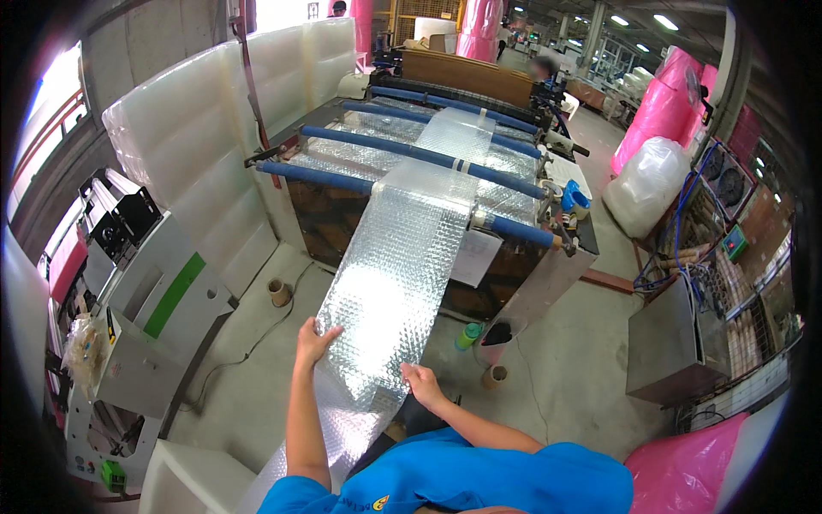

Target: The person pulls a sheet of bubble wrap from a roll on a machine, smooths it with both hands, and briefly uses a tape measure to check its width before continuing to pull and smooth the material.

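Observation:
A long strip of silvery bubble wrap (398, 248) slopes down from a blue roller toward my body, with bright glare across its middle. My left hand (315, 342) is closed on its left edge, thumb on top. Lower down, my right hand (422, 385) pinches the right edge, and its fingers underneath are hidden. Below my hands the strip runs on past my left forearm and out at the lower edge. Its upper part passes over several blue rollers (368, 144) on the machine.
A white machine with a green stripe (171, 295) stands at the left, before tall wrapped white stacks (184, 111). On the floor are cardboard cores (279, 293) and a green bottle (468, 336). A metal cabinet (676, 343) and pink rolls (659, 111) stand right. Another person (545, 68) is beyond the machine.

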A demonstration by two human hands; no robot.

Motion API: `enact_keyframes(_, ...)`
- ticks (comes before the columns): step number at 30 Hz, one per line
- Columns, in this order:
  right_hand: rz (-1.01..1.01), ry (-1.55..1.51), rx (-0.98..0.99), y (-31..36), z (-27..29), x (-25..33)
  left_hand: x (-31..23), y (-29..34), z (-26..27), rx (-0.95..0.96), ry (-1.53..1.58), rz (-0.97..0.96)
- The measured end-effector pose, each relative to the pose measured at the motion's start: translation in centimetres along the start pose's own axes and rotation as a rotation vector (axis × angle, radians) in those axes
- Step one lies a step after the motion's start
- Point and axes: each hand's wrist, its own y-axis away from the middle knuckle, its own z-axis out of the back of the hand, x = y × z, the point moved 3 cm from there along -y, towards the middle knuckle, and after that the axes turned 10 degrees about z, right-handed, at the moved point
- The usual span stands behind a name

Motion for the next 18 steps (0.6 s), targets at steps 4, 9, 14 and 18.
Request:
enact_keyframes(4, -0.037, 0.102, 0.049, -1.8, 1.9, -5.8, 3.2, -1.9, -3.6, 0.053, 0.002, 0.059)
enact_keyframes(9, -0.048, 0.194, 0.044, -2.7, 1.8, -5.7, 5.1, -3.4, -4.8, 0.001, -0.086, 0.081)
enact_keyframes(14, -0.016, 0.268, 0.004, -3.2, 2.2, -6.7, 4.9, -3.0, -5.9, -0.147, -0.149, 0.07)
enact_keyframes(18, -0.065, 0.232, 0.03, -3.5, 2.5, -6.9, 4.6, -3.4, -6.2, -0.038, -0.145, 0.107)
